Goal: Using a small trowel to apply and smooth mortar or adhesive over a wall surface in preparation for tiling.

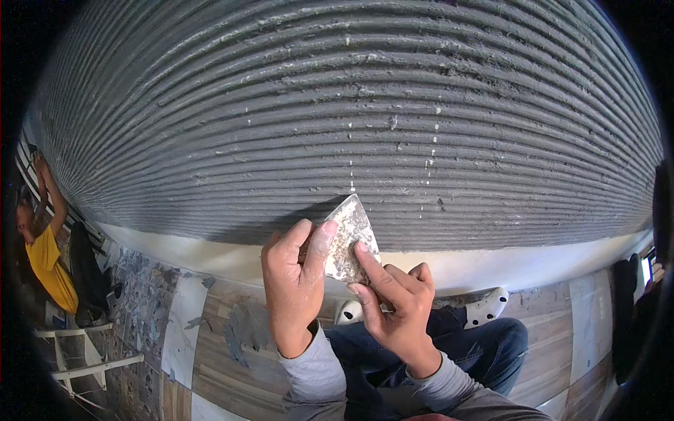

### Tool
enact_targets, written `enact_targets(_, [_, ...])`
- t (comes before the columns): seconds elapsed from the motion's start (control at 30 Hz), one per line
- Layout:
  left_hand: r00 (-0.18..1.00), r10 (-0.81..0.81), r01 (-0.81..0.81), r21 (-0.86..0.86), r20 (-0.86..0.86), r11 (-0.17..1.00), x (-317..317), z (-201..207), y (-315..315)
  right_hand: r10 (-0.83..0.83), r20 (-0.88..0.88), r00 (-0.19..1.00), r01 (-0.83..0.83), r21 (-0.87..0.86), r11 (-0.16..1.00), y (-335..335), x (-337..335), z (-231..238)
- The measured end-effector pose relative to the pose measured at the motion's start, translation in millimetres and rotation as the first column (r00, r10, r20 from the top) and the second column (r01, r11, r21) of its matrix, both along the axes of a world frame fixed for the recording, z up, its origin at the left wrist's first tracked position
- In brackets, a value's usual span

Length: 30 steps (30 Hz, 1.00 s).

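A flat, paint-spattered metal scraper (pixel 347 242) is held up at the foot of a grey ribbed wall (pixel 302 133), one corner pointing at the ridges. My left hand (pixel 289 288) grips its left edge, with the thumb on the face and the fingers curled behind. On the right side, my right hand (pixel 401 309) presses its index finger on the blade's face, with the thumb by the lower corner. No handle shows. White drips run down the ridges just above the blade's tip.
A pale smooth band (pixel 456 266) runs below the ridges. Grey scraps (pixel 246 330) lie on the wood-patterned floor (pixel 217 365). My white clogs (pixel 486 307) stand near the wall. Far left, a person in a yellow shirt (pixel 50 270) reaches up beside a white metal frame (pixel 84 358). Another person is partly visible at far right.
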State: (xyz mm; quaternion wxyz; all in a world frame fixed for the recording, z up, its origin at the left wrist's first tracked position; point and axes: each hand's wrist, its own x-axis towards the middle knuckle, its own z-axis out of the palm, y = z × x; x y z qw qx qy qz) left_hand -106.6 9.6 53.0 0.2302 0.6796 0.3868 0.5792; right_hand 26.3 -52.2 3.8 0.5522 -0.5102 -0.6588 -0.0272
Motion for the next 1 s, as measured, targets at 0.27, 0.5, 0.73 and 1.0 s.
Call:
enact_targets(0.27, [0.999, -0.020, 0.022, -0.053, 0.028, 0.998, 8.6, 0.0, 1.9, -0.034, -0.010, 0.999, 0.035, 0.016, 0.999, -0.1, 5.9, 0.5])
enact_targets(0.5, [0.999, 0.042, -0.043, -0.015, -0.034, 0.999, 6.2, 4.8, -3.3, 0.016, -0.022, 1.000, -0.016, 0.007, 1.000, 0.0, 7.7, 3.1])
enact_targets(0.73, [1.000, -0.008, 0.008, -0.014, 0.005, 1.000, 16.4, -4.3, 1.2, -0.063, 0.025, 0.998, 0.062, 0.013, 0.998, -2.9, 13.8, -1.2])
enact_targets(1.0, [0.996, 0.041, -0.045, -0.060, -0.075, 0.997, 0.8, 4.1, -5.1, 0.050, 0.038, 0.998, -0.048, -0.055, 0.997, -4.7, 12.5, 5.4])
